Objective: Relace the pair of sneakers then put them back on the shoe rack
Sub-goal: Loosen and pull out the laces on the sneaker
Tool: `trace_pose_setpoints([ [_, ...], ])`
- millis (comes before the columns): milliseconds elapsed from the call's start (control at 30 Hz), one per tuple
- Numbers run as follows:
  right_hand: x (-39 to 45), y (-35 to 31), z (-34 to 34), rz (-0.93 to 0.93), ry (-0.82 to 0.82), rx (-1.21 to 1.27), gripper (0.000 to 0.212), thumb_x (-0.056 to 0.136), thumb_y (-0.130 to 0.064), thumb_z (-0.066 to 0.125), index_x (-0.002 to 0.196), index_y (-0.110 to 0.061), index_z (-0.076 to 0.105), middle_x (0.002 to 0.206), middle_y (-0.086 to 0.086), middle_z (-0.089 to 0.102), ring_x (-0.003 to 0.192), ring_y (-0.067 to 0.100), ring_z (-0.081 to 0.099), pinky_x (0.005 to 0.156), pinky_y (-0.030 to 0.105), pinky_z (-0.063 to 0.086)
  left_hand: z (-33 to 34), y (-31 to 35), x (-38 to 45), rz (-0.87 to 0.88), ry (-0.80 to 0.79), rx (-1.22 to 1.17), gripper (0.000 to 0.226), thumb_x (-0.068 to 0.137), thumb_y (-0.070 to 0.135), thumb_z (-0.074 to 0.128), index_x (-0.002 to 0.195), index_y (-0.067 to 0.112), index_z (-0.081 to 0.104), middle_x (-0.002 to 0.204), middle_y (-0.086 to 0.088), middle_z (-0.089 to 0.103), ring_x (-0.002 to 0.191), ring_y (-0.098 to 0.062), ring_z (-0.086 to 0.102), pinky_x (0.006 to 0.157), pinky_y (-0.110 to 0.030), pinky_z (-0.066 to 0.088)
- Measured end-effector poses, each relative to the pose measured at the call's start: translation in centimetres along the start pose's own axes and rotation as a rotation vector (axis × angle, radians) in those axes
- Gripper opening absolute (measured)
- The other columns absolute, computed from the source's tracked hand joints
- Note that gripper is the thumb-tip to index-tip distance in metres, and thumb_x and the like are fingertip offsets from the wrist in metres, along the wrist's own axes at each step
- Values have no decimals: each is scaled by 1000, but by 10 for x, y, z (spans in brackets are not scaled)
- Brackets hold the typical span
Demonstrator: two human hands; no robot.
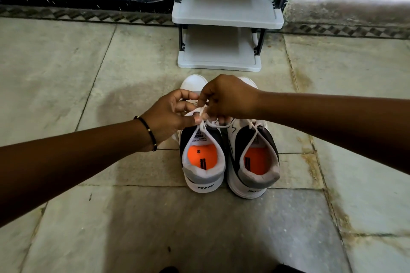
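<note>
Both hands pinch the white lace (200,125) over the left sneaker (203,162): left hand (168,115), right hand (226,97). The right sneaker (255,162) touches it, near the shoe rack (224,17).

shoe rack (226,17) top cut off by frame edge, left sneaker (200,153) forefoot and eyelets hidden behind hands

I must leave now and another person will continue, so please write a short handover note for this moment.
Left hand and right hand both pinch the white lace of the left sneaker, mid-tying.
The right sneaker stands beside it on the floor and looks laced.
The shoe rack stands just ahead of the pair.
Left: finish the knot, check the right sneaker, put both on the rack.
</note>
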State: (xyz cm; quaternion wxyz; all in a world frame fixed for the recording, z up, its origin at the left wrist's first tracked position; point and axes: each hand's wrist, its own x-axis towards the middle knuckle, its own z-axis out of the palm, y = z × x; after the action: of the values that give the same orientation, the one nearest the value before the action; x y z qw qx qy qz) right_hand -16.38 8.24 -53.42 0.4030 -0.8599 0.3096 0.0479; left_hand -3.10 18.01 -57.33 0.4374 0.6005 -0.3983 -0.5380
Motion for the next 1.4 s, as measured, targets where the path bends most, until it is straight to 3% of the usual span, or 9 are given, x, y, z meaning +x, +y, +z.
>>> trace_pose_setpoints([
  [167,-3,3,5,120,-6,144,6,79,-10,70,82,-7,66,60,5,61,44,11,55,45,25,51,3,-2,-3,159,81,170,36,75,-4,67,95,22,51,76,0,62,62,5,61,63,-6,49],
  [400,-6,4,15,222,7,267,11,84,-12,64,92,-3,62,65,10,60,56,20,60,60,43,60,6,-8,-2,277,98,519,28,79,4,62,99,20,52,85,10,55,63,9,52,61,-2,41],
  [667,-10,-2,26,191,65,363,13,84,-11,65,75,-10,55,67,13,64,53,22,64,54,36,60,4,-11,7,233,183,651,20,82,5,54,101,12,58,89,1,60,73,0,52,62,1,37],
  [767,-9,-3,25,163,118,329,14,83,-11,66,73,-11,57,68,13,66,53,21,66,54,33,60,5,-7,7,174,138,585,16,86,7,51,99,9,61,91,-3,63,79,-12,57,67,-9,42],
  [900,-8,-1,24,165,144,269,14,83,-11,67,88,1,63,79,20,71,65,30,71,57,35,61,3,3,5,51,33,393,16,86,-1,51,96,9,60,78,-1,63,59,3,59,52,-8,44],
  [1000,-9,-1,21,148,159,238,10,83,-10,66,85,-2,62,81,22,70,66,32,71,56,37,61,-3,12,4,-130,33,150,20,86,-1,49,89,16,59,77,-7,63,65,-12,61,54,-19,49],
  [1133,-12,-8,21,3,186,45,12,81,-12,68,82,0,66,80,20,70,66,31,70,55,31,56,-8,13,5,-296,43,17,20,87,21,55,104,11,62,83,-7,65,72,-17,62,68,-29,53],
  [1233,-14,-11,23,-60,223,-3,17,79,-13,68,83,4,64,82,18,68,69,29,62,62,33,52,-10,12,4,-330,-10,-63,22,88,10,53,108,12,60,85,-5,66,68,-13,65,62,-24,57],
  [1400,-17,-6,22,-107,272,-99,7,84,-9,58,89,-5,60,76,5,55,66,18,51,50,12,33,-12,11,1,-341,24,-320,19,90,7,47,84,23,55,84,3,64,73,-11,61,74,-29,49],
])
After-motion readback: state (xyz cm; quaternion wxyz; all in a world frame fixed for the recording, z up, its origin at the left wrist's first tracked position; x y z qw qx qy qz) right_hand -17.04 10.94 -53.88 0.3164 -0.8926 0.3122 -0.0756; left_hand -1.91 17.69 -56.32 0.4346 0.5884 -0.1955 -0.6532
